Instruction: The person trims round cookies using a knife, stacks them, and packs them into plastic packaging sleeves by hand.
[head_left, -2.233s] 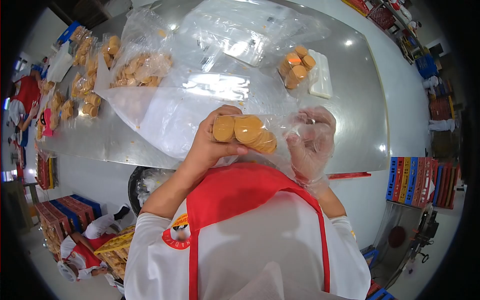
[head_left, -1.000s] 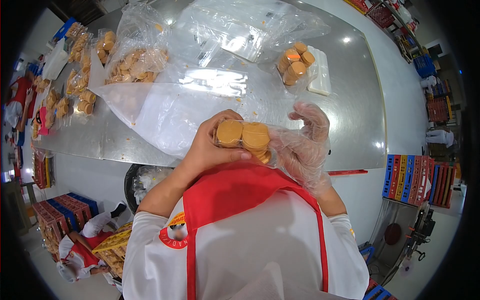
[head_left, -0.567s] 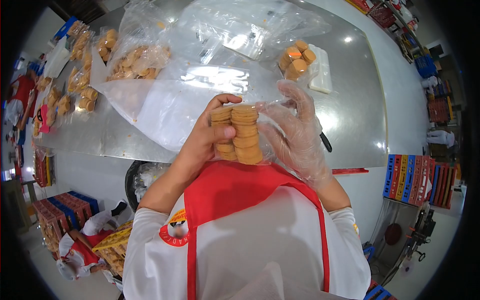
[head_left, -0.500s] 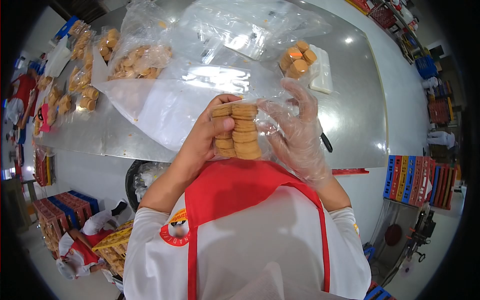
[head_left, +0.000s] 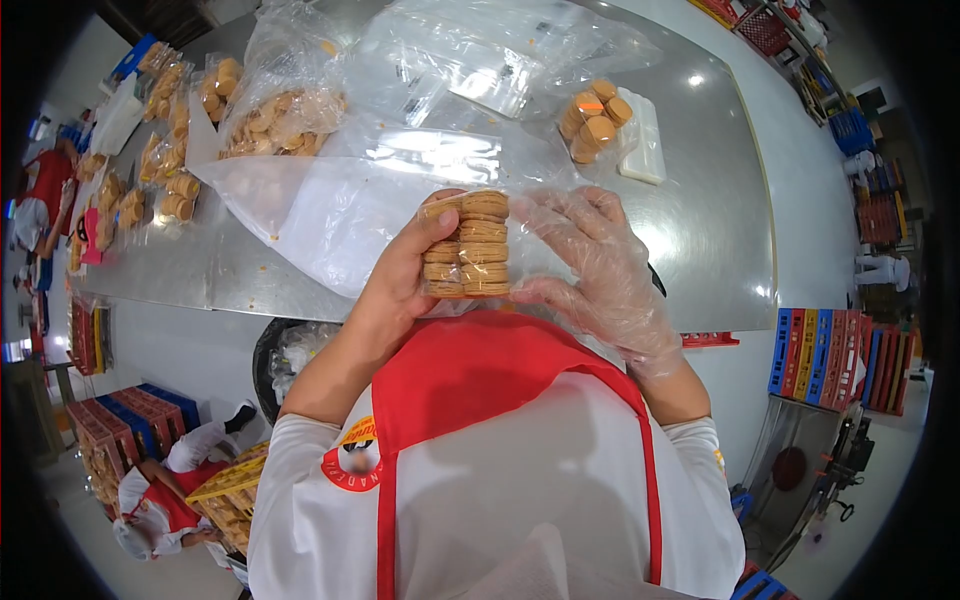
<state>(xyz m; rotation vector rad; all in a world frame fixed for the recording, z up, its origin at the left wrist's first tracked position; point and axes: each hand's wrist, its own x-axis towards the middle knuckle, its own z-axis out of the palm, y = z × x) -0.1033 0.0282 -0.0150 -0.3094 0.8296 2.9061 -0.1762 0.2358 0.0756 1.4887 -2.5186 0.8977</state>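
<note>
A clear bag of round cookies [head_left: 484,245], stacked in two columns, is held upright in front of my apron. My bare left hand [head_left: 406,262] is closed round its left side, thumb across the front. My right hand [head_left: 612,268], in a clear plastic glove, is at the bag's right side with thumb and fingers apart. Its fingertips are close to the upper and lower right edges; whether they touch the plastic I cannot tell. Beyond my hands, another bag of cookies [head_left: 596,128] lies next to a white block-like item [head_left: 642,140].
On the metal table [head_left: 715,230] lie a large plastic bag of loose cookies [head_left: 285,125], clear plastic sheeting [head_left: 430,150] and several cookie bags [head_left: 165,155] at left. A bin [head_left: 290,360] stands below the edge. Stacked crates [head_left: 820,360] are at right. Co-workers [head_left: 165,490] are at left.
My right hand has come down, its raised fingers lowering and bending toward the bag. The held bag has turned slightly and moved a little up and left, still in my left hand.
</note>
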